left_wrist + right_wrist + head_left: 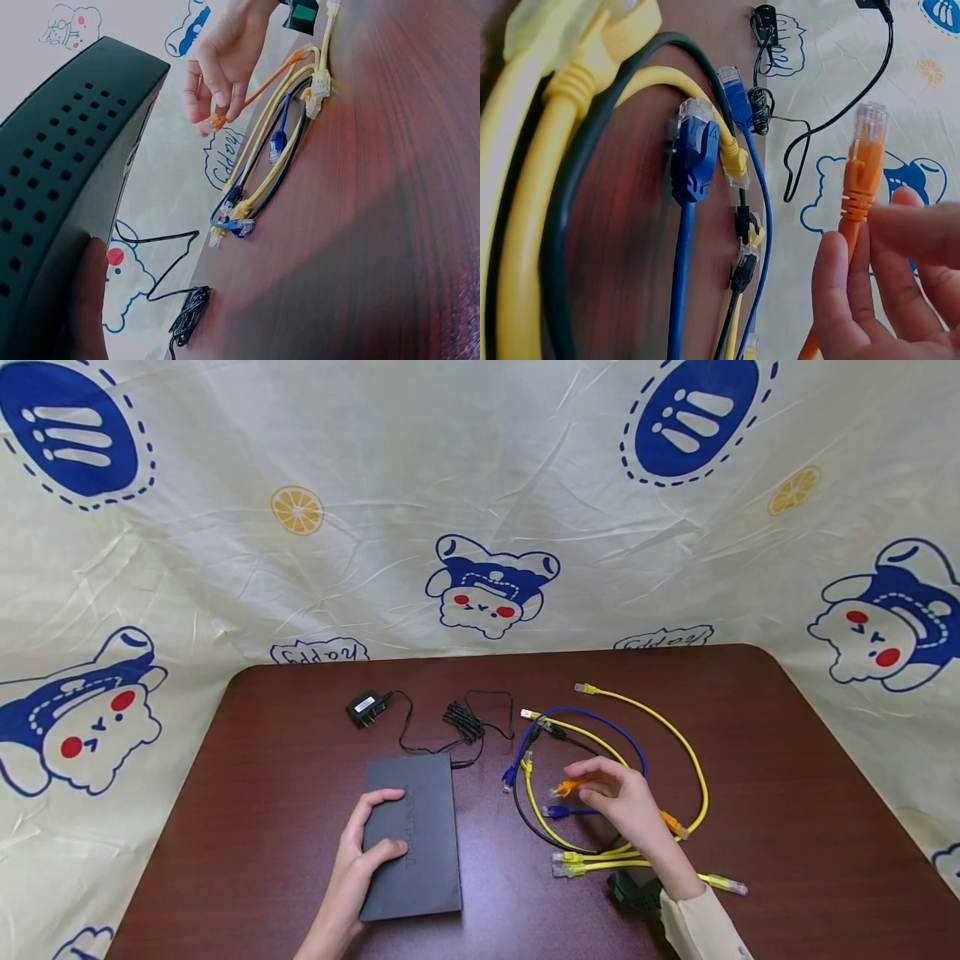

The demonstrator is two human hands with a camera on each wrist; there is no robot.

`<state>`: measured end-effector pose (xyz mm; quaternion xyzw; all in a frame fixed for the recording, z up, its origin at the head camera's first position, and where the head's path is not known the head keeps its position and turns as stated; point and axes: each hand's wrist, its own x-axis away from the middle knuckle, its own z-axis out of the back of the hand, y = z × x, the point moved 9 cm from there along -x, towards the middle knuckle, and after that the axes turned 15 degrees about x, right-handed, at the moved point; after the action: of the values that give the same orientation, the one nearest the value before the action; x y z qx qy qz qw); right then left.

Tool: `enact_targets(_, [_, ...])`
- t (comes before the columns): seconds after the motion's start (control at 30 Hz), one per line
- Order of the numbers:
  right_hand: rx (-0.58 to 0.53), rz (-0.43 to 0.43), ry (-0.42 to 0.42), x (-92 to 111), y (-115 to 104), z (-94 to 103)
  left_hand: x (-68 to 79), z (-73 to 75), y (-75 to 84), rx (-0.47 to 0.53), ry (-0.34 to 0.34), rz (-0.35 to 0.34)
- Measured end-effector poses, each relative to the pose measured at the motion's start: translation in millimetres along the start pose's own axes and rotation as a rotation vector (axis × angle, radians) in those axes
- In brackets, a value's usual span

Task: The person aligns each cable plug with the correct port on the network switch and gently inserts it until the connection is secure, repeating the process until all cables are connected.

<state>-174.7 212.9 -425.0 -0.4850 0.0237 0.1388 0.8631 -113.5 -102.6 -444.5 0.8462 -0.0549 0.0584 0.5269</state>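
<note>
My left hand grips a flat black network switch from its left side, fingers and thumb over the top with its embossed lettering. Rows of vent holes on the network switch show in the left wrist view. Above the coil of cables, my right hand pinches the orange Ethernet cable just behind its clear plug, which points upward in the right wrist view. Around it lie a blue Ethernet cable, several yellow Ethernet cables and a black cable.
A black power adapter lies at the back left of the brown table. Its bundled cord runs to the switch's back right corner. A dark object with a green part sits below the right wrist. A printed cloth hangs behind.
</note>
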Motion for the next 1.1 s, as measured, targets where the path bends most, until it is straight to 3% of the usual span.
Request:
enact_targets(0.47, [0.115, 0.133, 0.087, -3, -15, -3.2, -0.3, 1.4, -1.9, -0.010, -0.002, -0.010])
enact_targets(1.1, [0.153, 0.247, 0.135, -6, -26, -3.6, 0.5, 0.9, -2.6, -0.016, 0.001, -0.009])
